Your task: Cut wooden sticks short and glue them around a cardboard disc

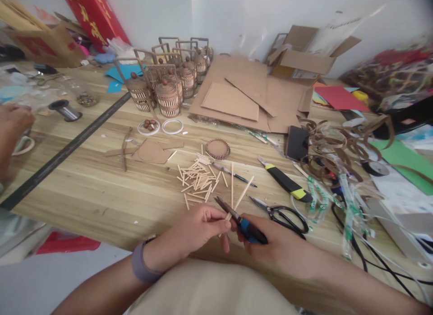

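Two long, thin wooden sticks (232, 186) spread in a narrow V from my left hand (207, 222), where thumb and fingers are pinched together on their lower ends; the upper ends point away from me over the wood-grain table (94, 179). The fingers of my right hand (262, 238) are wrapped around the blue-and-black handle of a cutting tool (251, 231). Its dark blades lie by the sticks, just beside the left fingertips; from my remote view I cannot tell whether they meet the wood.

Just beyond the left fingers I see a loose pile of short sticks (200, 178), with a slim dark pen (244, 178) beside it. Farther out sits a round cardboard piece (218, 149) with a ridged rim. To the right of the right fingers, near them, are black-handled scissors (291, 219); beyond those lies a black-and-yellow utility knife (284, 180). Well away, past everything my fingers touch, small round baskets (168, 100) with tall handles stand left of some flat cardboard sheets (233, 103). Far to the left, well apart from my fingers, is another person's hand (15, 121).
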Demonstrator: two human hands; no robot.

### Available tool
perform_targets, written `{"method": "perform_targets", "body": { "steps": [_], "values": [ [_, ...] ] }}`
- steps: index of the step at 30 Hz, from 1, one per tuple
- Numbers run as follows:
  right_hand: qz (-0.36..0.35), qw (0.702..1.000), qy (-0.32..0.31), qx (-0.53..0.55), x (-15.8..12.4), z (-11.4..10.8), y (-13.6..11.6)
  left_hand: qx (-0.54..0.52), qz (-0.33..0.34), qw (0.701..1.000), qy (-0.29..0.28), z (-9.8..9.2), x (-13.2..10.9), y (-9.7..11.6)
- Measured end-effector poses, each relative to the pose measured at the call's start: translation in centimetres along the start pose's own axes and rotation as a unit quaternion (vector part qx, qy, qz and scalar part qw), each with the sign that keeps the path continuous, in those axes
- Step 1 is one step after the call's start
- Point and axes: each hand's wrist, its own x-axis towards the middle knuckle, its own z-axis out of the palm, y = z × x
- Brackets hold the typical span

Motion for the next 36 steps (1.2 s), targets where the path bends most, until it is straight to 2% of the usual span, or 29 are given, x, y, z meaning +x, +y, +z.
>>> {"method": "perform_targets", "body": {
  "steps": [5,8,12,16,21,28,36],
  "values": [
    [-0.031,0.998,0.042,-0.025,0.1,1.0,0.7,0.032,-0.007,0.999,0.023,-0.1,-0.1,-0.2],
    [-0.042,0.998,0.044,-0.009,0.3,1.0,0.7,0.03,-0.011,0.999,0.027,-0.1,0.0,-0.5],
    [-0.018,0.999,0.001,0.033,0.6,0.3,0.5,0.033,-0.009,0.999,0.021,-0.1,-0.1,-0.6],
    [0.014,0.989,-0.059,0.132,0.3,-0.7,-0.2,0.028,-0.001,0.999,0.018,-0.1,-0.3,-0.5],
    [0.086,0.976,-0.059,0.193,0.0,-0.7,-0.5,0.023,-0.028,0.999,0.021,0.0,-0.4,-0.3],
    [0.052,0.983,-0.044,0.172,0.0,-0.2,0.1,0.0,-0.043,0.998,0.034,0.3,-0.4,0.0],
    [-0.017,0.997,-0.005,0.08,0.4,0.3,-0.1,0.013,-0.04,0.999,0.032,0.4,-0.4,-0.2]
  ]
}}
